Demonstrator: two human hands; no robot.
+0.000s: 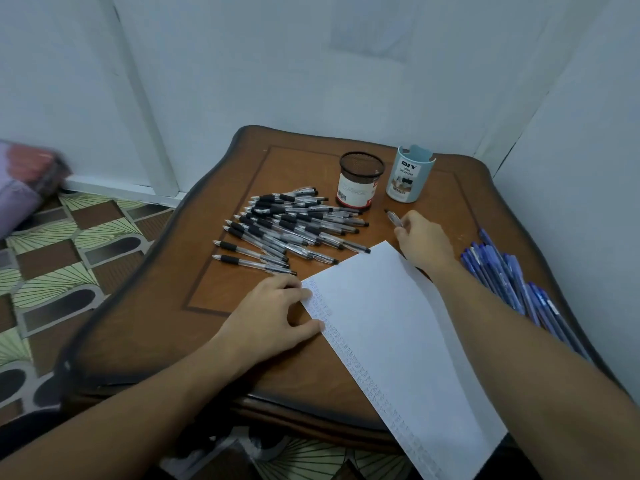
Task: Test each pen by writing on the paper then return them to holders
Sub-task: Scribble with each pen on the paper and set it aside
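Nearest us, the white paper [398, 323] lies at a slant on the brown wooden desk [242, 174], its near corner hanging over the desk's front edge and a band of small written marks running down its left side. Our left hand [273, 317] rests flat beside that edge, its fingers [294, 284] loose and nearly straight, with fingertips and thumb touching the margin of the sheet and gripping nothing. Further on, beyond the paper's far corner, our right hand [424, 242] has its fingers curled round a pen [393, 216], whose dark end points up and left towards the holders, over bare wood. To the left of that hand a heap of black-gripped pens [291, 230] lies spread on the desk, its nearest pens just beside the paper's top edge. Along the right rim, partly behind our right forearm, a bundle of blue pens [509, 282] lies close together. Behind the heap stand the two holders side by side: a black mesh holder [360, 181] with a white and red label, and a pale blue holder [408, 176] labelled "DIY". The desk has a dark curved rim and an inlaid line framing its centre. Pale walls [277, 64] meet behind it. To the left, the floor [69, 254] shows a brown and green fan pattern, where a blurred purple object [20, 188] lies.
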